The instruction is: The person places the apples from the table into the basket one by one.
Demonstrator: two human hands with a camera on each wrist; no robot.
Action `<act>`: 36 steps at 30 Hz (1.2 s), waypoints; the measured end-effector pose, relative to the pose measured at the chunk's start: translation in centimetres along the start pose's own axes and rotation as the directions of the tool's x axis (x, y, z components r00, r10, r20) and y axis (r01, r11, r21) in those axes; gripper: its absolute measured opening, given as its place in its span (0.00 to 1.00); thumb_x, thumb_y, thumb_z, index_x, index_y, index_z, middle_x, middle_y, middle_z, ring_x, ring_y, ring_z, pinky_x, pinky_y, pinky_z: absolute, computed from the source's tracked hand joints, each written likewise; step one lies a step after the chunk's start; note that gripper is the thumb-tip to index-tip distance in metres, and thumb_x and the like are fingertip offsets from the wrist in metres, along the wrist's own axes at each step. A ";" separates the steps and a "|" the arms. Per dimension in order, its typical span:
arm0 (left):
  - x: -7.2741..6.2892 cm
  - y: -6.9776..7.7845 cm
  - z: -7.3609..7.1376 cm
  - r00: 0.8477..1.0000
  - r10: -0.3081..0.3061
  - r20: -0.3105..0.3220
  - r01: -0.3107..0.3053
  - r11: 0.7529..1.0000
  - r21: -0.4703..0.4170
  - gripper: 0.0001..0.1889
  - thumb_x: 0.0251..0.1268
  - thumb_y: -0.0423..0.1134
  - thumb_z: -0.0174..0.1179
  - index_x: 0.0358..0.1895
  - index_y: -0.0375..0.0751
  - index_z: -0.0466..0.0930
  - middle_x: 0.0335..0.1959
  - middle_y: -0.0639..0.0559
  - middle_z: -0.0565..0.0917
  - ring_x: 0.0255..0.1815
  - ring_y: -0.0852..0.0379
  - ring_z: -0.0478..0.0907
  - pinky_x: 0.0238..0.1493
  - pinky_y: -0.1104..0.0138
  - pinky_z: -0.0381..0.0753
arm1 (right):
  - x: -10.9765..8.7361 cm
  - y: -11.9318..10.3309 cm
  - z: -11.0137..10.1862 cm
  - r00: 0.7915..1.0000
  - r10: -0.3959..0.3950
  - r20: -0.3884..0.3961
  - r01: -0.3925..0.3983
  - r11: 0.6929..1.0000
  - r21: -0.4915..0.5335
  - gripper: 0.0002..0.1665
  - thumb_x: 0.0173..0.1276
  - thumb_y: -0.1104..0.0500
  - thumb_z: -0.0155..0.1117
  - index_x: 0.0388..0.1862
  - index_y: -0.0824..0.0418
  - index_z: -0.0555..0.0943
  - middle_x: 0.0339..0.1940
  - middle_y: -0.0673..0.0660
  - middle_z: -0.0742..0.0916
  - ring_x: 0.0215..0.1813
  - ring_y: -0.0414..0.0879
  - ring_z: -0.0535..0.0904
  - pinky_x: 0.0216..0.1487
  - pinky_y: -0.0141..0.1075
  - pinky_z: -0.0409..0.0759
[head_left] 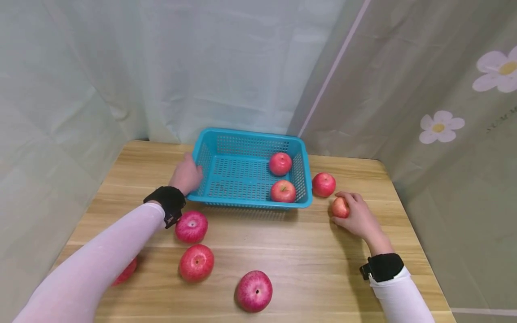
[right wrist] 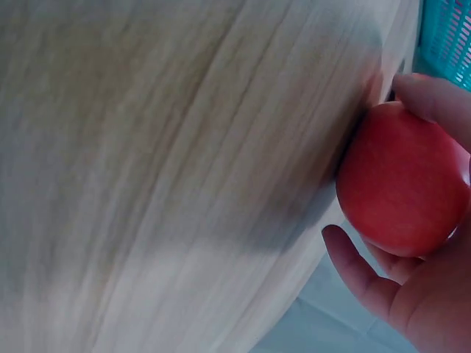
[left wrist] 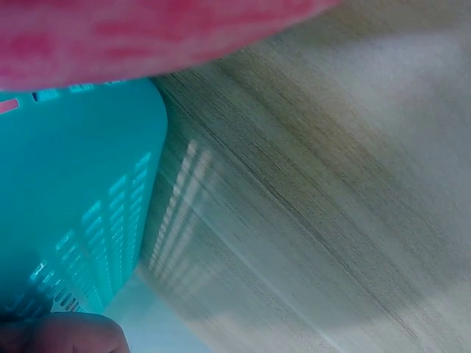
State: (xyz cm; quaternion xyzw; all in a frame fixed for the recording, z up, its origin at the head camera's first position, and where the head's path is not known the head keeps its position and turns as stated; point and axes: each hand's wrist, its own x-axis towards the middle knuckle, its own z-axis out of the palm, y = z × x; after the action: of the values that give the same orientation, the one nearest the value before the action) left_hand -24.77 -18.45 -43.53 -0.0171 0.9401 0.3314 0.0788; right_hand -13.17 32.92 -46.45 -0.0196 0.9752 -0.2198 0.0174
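My left hand (head_left: 187, 175) grips the left rim of a blue perforated plastic basket (head_left: 242, 202); its thumb (left wrist: 81, 334) shows low in the left wrist view. Two red apples lie inside at the right end: one apple (head_left: 280, 163) behind, another apple (head_left: 283, 191) in front. To the right of the basket, my right hand (head_left: 359, 217) holds a red apple (right wrist: 401, 180), with thumb and fingers curved around its sides. That apple is at or just above the wooden table; I cannot tell whether it touches. Another apple (head_left: 324, 185) sits between this hand and the basket.
Several apples lie on the table (head_left: 307, 264) nearer me: one apple (head_left: 191, 227) by my left wrist, one apple (head_left: 196, 263) below it, one apple (head_left: 254, 291) at front middle. My left sleeve partly hides another apple (head_left: 126, 272). Curtains (head_left: 226, 67) stand behind the table.
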 end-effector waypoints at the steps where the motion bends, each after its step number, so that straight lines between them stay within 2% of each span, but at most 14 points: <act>1: 0.0 0.0 0.0 1.000 0.000 -0.001 0.000 1.000 0.001 0.32 0.87 0.39 0.43 0.78 0.18 0.46 0.53 0.21 0.76 0.47 0.32 0.80 0.42 0.48 0.82 | 0.1 0.0 0.1 1.000 0.006 0.006 -0.006 1.000 0.004 0.45 0.61 0.54 0.84 0.73 0.61 0.73 0.69 0.72 0.73 0.64 0.72 0.75 0.61 0.69 0.76; 11: -0.1 -0.1 0.0 1.000 0.018 -0.021 -0.018 1.000 -0.002 0.30 0.85 0.38 0.44 0.75 0.15 0.50 0.57 0.17 0.75 0.53 0.28 0.79 0.52 0.41 0.81 | 0.4 -0.1 0.2 0.999 0.038 0.025 -0.039 0.999 0.026 0.44 0.62 0.56 0.83 0.73 0.62 0.72 0.68 0.74 0.71 0.64 0.73 0.73 0.61 0.70 0.76; 23: 0.1 0.0 0.1 1.000 0.007 -0.008 -0.007 1.000 -0.012 0.29 0.86 0.39 0.43 0.74 0.17 0.51 0.58 0.18 0.75 0.54 0.29 0.79 0.54 0.41 0.80 | 0.2 0.3 0.3 0.998 0.054 0.027 -0.055 0.998 0.041 0.43 0.61 0.55 0.83 0.72 0.62 0.72 0.67 0.74 0.71 0.63 0.72 0.73 0.60 0.69 0.76; 29: 0.1 0.0 0.0 1.000 0.011 -0.009 -0.011 1.000 -0.007 0.28 0.86 0.39 0.43 0.73 0.17 0.52 0.56 0.19 0.75 0.53 0.29 0.79 0.54 0.41 0.80 | 0.0 0.3 0.0 0.998 0.063 0.013 -0.063 0.996 0.062 0.43 0.61 0.57 0.82 0.72 0.63 0.72 0.68 0.74 0.71 0.63 0.71 0.72 0.60 0.69 0.76; 36: 0.0 -0.1 -0.1 1.000 0.010 -0.004 -0.010 1.000 -0.009 0.29 0.86 0.39 0.43 0.74 0.16 0.51 0.58 0.18 0.74 0.55 0.29 0.78 0.56 0.40 0.79 | 0.0 0.2 -0.5 0.998 0.055 -0.012 -0.054 0.996 0.068 0.42 0.61 0.58 0.81 0.71 0.64 0.71 0.68 0.74 0.71 0.62 0.71 0.73 0.59 0.68 0.77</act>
State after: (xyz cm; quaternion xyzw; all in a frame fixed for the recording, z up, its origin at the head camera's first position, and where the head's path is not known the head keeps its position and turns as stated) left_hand -24.81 -18.61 -43.51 -0.0133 0.9387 0.3362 0.0752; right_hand -13.21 33.30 -46.12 0.0090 0.9675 -0.2520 0.0174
